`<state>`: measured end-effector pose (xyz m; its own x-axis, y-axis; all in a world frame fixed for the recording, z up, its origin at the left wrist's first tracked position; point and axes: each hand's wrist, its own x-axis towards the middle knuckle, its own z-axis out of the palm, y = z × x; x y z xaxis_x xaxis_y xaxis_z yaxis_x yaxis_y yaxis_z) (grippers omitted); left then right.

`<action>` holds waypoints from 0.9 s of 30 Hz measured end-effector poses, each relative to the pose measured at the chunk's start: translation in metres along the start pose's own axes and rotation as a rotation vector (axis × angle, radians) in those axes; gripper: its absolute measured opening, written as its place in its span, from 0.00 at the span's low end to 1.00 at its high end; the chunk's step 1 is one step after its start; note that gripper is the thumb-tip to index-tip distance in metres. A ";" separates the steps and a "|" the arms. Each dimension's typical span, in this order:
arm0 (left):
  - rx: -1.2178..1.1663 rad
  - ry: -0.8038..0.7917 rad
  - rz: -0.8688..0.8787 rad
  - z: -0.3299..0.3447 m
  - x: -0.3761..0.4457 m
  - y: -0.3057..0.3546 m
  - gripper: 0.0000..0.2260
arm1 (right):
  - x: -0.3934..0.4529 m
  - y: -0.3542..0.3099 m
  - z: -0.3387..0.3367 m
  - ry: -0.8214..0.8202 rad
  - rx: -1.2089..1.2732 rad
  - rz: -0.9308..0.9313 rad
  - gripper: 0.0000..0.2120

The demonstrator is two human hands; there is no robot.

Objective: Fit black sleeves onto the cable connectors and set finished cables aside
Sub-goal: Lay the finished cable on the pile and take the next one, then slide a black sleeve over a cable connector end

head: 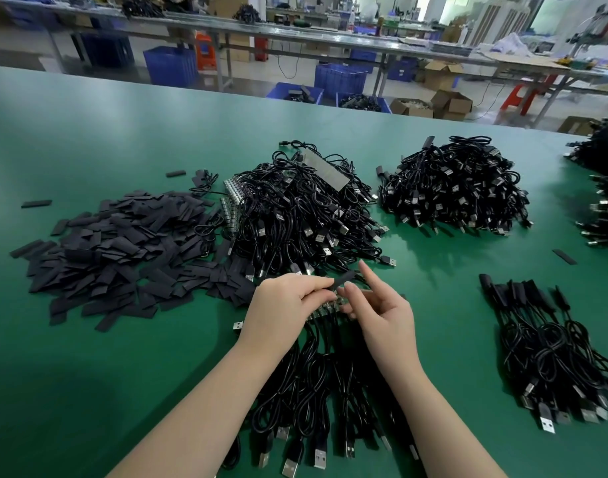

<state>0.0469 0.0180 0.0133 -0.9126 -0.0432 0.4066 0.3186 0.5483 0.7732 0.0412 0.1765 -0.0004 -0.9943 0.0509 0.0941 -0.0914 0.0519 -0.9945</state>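
At the near middle of the green table (88,339), the left hand (281,305) pinches a black sleeve (344,279) whose long axis points up-right, just above the loosely open right hand (381,312), over a row of cable connectors (325,310).

Matt black sleeves (123,253) in flat pieces; glossy black plastic-jacketed cables (306,215) with shiny metal plugs (290,466); smooth green worktop (88,132), faintly sheened.
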 end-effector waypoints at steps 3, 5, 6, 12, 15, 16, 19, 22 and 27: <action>0.022 -0.020 0.008 0.002 -0.001 0.001 0.10 | 0.000 -0.003 0.002 -0.034 -0.010 -0.014 0.06; 0.052 -0.056 0.018 0.003 -0.003 0.002 0.12 | 0.000 -0.003 0.002 -0.068 -0.106 -0.045 0.11; 0.059 -0.063 0.018 0.002 -0.003 0.003 0.14 | 0.001 -0.003 0.002 -0.069 -0.111 -0.044 0.12; 0.265 -0.054 0.041 -0.001 -0.002 0.002 0.11 | 0.005 0.000 -0.006 0.011 0.115 0.069 0.13; 0.235 -0.058 0.002 -0.002 -0.002 0.001 0.08 | 0.003 0.000 -0.005 -0.024 0.096 0.060 0.09; 0.205 -0.057 0.002 -0.001 -0.003 0.001 0.08 | 0.002 0.000 -0.003 -0.052 0.029 0.033 0.07; 0.116 -0.032 0.023 -0.001 -0.002 0.000 0.09 | 0.001 -0.002 0.002 -0.077 -0.026 -0.025 0.08; 0.075 -0.035 0.054 0.001 -0.002 0.001 0.10 | 0.003 -0.005 -0.001 -0.037 0.113 0.012 0.08; 0.123 0.011 0.182 0.002 -0.001 0.006 0.10 | 0.002 -0.015 -0.001 -0.010 0.196 0.030 0.09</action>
<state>0.0492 0.0228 0.0168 -0.8396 0.0574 0.5401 0.4438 0.6458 0.6213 0.0404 0.1772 0.0151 -0.9971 0.0396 0.0647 -0.0698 -0.1448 -0.9870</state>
